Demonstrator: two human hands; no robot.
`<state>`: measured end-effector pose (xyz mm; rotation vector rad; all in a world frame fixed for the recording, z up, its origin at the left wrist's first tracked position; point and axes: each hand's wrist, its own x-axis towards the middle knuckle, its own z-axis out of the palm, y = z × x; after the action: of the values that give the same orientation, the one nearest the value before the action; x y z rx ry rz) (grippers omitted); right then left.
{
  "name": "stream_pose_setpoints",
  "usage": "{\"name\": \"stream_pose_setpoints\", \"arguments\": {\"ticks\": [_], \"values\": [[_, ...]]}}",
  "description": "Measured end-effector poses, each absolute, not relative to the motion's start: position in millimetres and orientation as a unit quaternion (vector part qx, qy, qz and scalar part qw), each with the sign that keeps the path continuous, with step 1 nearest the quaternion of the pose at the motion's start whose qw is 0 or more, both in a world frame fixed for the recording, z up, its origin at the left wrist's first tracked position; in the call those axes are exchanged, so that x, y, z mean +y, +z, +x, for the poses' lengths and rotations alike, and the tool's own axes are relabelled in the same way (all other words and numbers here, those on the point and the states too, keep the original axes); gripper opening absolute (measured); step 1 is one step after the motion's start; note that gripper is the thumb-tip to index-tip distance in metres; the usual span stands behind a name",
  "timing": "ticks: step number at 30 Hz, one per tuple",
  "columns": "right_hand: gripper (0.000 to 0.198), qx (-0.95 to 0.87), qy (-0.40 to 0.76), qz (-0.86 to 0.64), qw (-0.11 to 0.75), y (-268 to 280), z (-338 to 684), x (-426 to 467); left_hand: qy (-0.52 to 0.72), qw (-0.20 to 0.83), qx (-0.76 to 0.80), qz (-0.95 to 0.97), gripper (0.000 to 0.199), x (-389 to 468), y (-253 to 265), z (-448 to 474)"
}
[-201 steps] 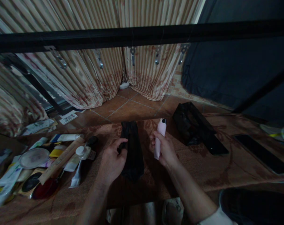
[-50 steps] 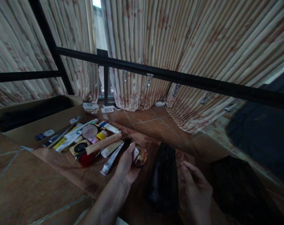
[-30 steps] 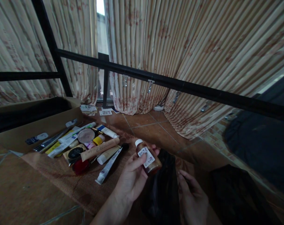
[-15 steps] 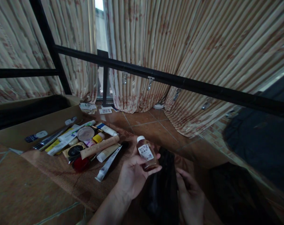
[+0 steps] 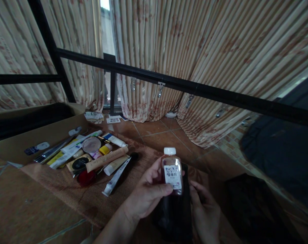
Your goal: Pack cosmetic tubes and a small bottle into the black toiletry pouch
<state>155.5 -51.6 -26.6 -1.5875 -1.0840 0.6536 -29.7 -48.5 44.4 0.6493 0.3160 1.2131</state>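
My left hand (image 5: pixel 145 198) is closed around a small clear bottle (image 5: pixel 173 174) with a white cap, reddish-brown contents and a printed white label facing me. The bottle is upright, in front of a dark, soft-looking black bag (image 5: pixel 173 220). On the bag's right side my right hand (image 5: pixel 206 213) is closed, gripping its edge; part of the fingers is hidden. To the left, a heap of cosmetics lies on a brown woven cloth (image 5: pixel 88 203). Among them are a peach tube (image 5: pixel 107 159), a white squeezed tube (image 5: pixel 115 178), a round compact (image 5: pixel 91 145) and a red round item (image 5: pixel 86 178).
An open cardboard box (image 5: pixel 55 135) holding something black stands at the left. A black metal rail (image 5: pixel 144 73) crosses in front of striped curtains (image 5: pixel 149 34). Papers (image 5: pixel 113 119) lie on the tiled floor. A dark bag-like object (image 5: pixel 253 203) sits at the right.
My left hand has moved the bottle to the right, turned it upright and closed its thumb over the front. My right hand stays almost still at the black bag.
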Motion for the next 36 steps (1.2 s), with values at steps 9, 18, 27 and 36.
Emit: {"name": "stream_pose_setpoints", "arguments": {"ticks": [9, 18, 27, 36], "values": [[0.039, -0.478, 0.268, -0.653, 0.523, -28.3, 156.6, -50.9, 0.592, 0.730, 0.184, 0.288, 0.049, -42.9, 39.6, -27.4], [0.039, -0.485, 0.271, -0.651, 0.516, -33.1, 159.2, -50.7, 0.603, 0.725, 0.194, 0.269, 0.045, -41.5, 40.9, -25.4], [0.038, -0.484, 0.279, -0.647, 0.518, -31.7, 158.5, -51.1, 0.606, 0.716, 0.200, 0.283, 0.049, -40.7, 38.7, -24.5], [0.038, -0.488, 0.269, -0.663, 0.500, -34.1, 160.7, -51.6, 0.594, 0.705, 0.220, 0.318, 0.055, -40.4, 34.0, -22.5]]}}
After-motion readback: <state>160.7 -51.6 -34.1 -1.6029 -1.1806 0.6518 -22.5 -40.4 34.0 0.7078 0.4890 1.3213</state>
